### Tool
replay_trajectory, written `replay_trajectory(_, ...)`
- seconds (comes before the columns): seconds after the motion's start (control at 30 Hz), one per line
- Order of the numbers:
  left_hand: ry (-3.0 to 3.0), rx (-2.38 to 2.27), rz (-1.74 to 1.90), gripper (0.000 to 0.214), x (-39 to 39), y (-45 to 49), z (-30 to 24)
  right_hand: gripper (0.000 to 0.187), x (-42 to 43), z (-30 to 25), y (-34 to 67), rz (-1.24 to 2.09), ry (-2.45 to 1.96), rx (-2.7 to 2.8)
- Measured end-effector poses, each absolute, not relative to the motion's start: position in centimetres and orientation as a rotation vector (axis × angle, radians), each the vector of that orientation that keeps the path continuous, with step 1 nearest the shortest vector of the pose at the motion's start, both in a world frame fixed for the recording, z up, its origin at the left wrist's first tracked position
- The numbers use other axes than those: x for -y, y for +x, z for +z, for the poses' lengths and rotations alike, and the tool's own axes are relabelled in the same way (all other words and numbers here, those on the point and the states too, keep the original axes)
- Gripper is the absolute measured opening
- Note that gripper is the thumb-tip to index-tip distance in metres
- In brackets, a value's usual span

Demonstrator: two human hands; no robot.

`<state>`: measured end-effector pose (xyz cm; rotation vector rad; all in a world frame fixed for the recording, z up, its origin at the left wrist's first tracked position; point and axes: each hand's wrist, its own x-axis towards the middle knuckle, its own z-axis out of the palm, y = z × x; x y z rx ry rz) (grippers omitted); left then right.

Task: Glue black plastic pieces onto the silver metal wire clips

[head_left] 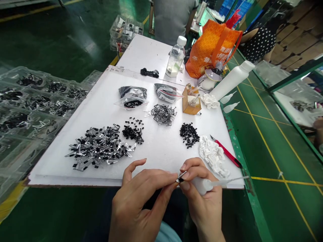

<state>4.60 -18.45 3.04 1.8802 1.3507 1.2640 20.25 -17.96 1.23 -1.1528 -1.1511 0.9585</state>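
In front of the table's near edge, my left hand point(141, 191) pinches a small metal clip with a black end piece point(180, 178) between thumb and fingertips. My right hand point(205, 205) meets it there, thumb and fingers closed at the clip's other side. Tucked in the right hand is a small white squeeze bottle point(202, 186), its long thin nozzle pointing right. Fingers hide part of the clip. Beyond the hands lie a heap of silver-and-black clips point(102, 146), two piles of tiny black pieces point(133, 133) and a pile of bare metal clips point(163, 115).
A red craft knife point(228, 153) lies beside crumpled white cloth point(213, 156) on the right. Farther back are zip bags point(132, 97), a wooden box point(191, 105), a clear bottle point(176, 58) and an orange bag point(209, 50). Clear bins point(32, 101) stand left.
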Motion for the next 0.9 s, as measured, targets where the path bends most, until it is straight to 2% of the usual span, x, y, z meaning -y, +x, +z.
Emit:
replay_trajectory(0.43, 1.888, -1.327, 1.278, 0.031, 18.43, 4.71, 3.21, 0.007, 18.02, 0.96, 20.00, 0.997, -1.085, 1.083)
replay_trajectory(0.9, 1.751, -1.375, 1.276, 0.030, 18.68, 4.90, 3.48, 0.024, 18.31, 0.86, 19.97, 1.128, -1.069, 0.926)
